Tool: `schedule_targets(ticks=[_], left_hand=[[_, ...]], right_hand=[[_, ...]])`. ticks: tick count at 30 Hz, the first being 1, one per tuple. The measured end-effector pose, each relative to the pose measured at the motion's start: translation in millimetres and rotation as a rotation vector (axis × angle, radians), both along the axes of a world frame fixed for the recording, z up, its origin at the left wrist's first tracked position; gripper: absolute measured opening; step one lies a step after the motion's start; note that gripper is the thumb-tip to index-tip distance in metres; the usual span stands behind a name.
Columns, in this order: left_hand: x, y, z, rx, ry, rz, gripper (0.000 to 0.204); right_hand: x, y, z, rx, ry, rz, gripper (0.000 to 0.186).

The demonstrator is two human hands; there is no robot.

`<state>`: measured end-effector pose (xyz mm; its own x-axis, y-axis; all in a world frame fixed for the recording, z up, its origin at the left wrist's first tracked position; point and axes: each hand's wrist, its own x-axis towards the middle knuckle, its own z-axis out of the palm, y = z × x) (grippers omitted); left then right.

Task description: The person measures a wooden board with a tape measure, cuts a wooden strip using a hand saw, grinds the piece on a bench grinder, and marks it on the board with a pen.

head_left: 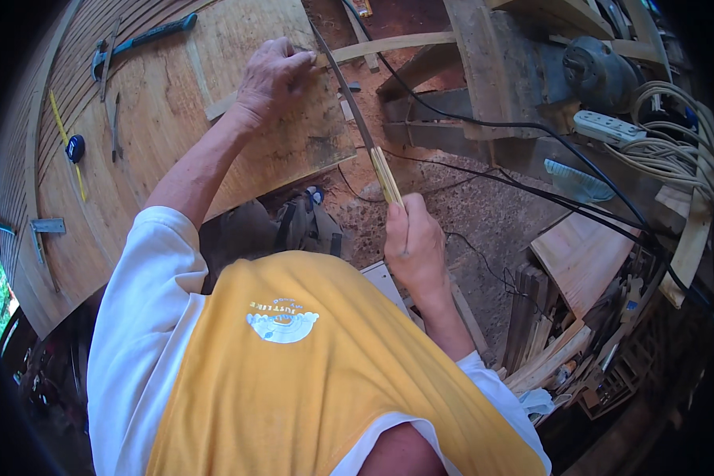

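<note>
My left hand [276,81] is closed on a pale wooden strip [397,44] and presses it on the plywood worktop [254,151]. One end of the strip shows left of my wrist; the other reaches past the worktop's edge. My right hand [415,242] is wrapped round the pale wooden handle of a long, narrow, dark-bladed hand tool [349,95]. Its blade points away from me and crosses the strip just beyond the worktop's edge. Whether it is a saw or a file I cannot tell.
A hammer [151,36], a tape measure [74,149] and a try square [47,226] lie on the worktop's left. At right are a motor [599,73], a white power strip [608,127] and black cables [547,208]. Wood offcuts [547,325] are piled at lower right.
</note>
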<state>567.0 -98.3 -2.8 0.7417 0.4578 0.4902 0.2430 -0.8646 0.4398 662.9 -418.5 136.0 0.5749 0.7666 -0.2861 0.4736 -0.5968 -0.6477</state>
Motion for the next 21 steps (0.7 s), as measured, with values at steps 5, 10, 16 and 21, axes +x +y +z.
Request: schedule_targets(ticks=[5,10,16,21], left_hand=[[5.9,4.3,6.6,-0.047,0.03,-0.005,0.017],[1.1,2.0,1.3,-0.051,-0.006,0.051,0.015],[2.8,9.3,7.1,-0.021,0.034,-0.003,0.015],[-0.1,-4.8,-0.7,-0.059,0.054,0.049,0.018]], right_hand=[[15.7,64.7,-35.9,-0.017,-0.063,-0.039,0.036],[3.4,8.8,15.3,-0.07,-0.05,0.037,0.04],[6.5,68.4,-15.9,-0.078,-0.097,0.017,0.04],[-0.6,39.2,10.9,-0.131,-0.056,-0.001,0.043]])
